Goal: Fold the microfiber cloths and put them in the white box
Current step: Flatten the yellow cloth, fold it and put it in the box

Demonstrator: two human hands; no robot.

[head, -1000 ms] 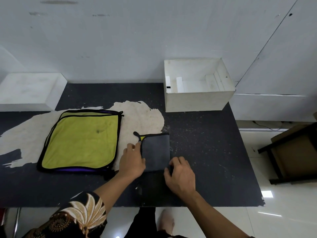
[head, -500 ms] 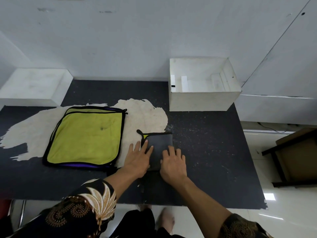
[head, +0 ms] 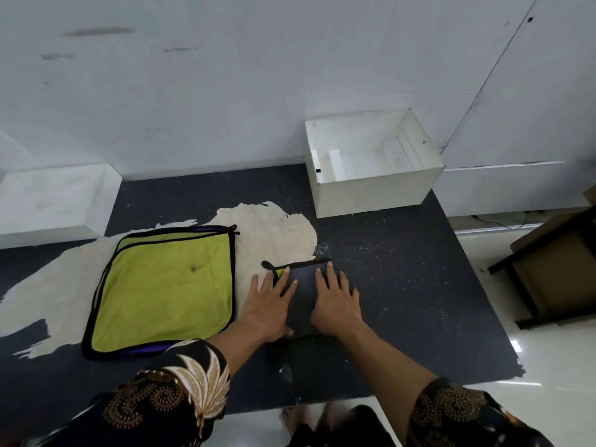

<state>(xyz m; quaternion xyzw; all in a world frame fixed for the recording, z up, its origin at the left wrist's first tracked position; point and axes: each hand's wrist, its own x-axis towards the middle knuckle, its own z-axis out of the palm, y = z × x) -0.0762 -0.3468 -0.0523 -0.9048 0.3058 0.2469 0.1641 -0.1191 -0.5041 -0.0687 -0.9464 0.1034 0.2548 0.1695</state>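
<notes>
A folded grey cloth (head: 303,285) is pressed flat on the tabletop (head: 403,285) by the left hand (head: 267,304) and right hand (head: 335,301), fingers straight. Folding seems finished; next it must be gripped and lifted into the white box (head: 371,195) behind. Green cloths (head: 164,285) lie unfolded at left. No writing is readable.

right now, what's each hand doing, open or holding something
Left hand: open, pressing flat on the folded grey cloth.
Right hand: open, pressing flat on the same cloth.
</notes>
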